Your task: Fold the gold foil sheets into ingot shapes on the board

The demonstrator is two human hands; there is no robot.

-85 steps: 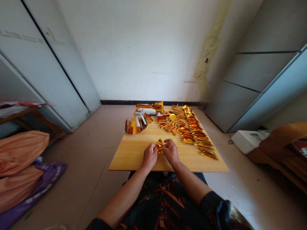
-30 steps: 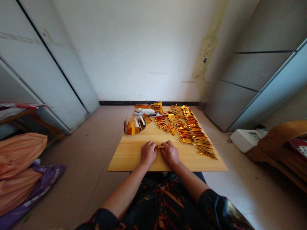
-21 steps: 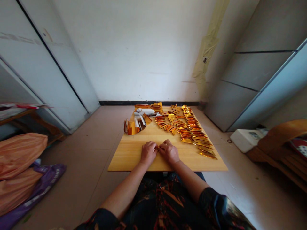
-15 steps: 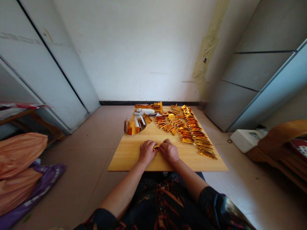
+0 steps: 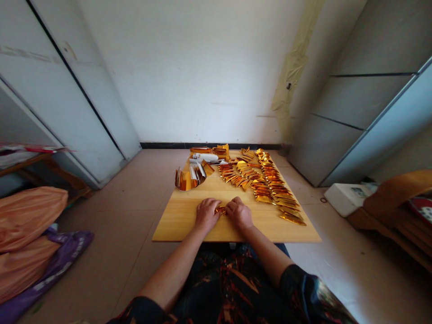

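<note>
Between my two hands, low over the front part of the wooden board [image 5: 182, 220], is a small piece of gold foil paper [image 5: 220, 210]. My left hand [image 5: 206, 215] has its fingers closed on the paper's left end. At the other end my right hand [image 5: 239, 213] pinches it, fingers curled. Most of the piece is hidden by the fingers, so its exact shape does not show. To the right of my right hand lie rows of folded gold paper pieces [image 5: 285, 198], overlapping one another along the board's right side.
Loose gold and white sheets [image 5: 185, 179] stand curled at the board's back left, near a white roll [image 5: 204, 157]. A white wall rises behind. Orange and purple bags [image 5: 30, 220] lie on the floor at left; a white box [image 5: 347, 198] and wooden furniture [image 5: 391, 198] stand at right.
My hands have moved very slightly apart, and a bit more of the gold foil paper shows between them. The pieces on the board lie as before.
</note>
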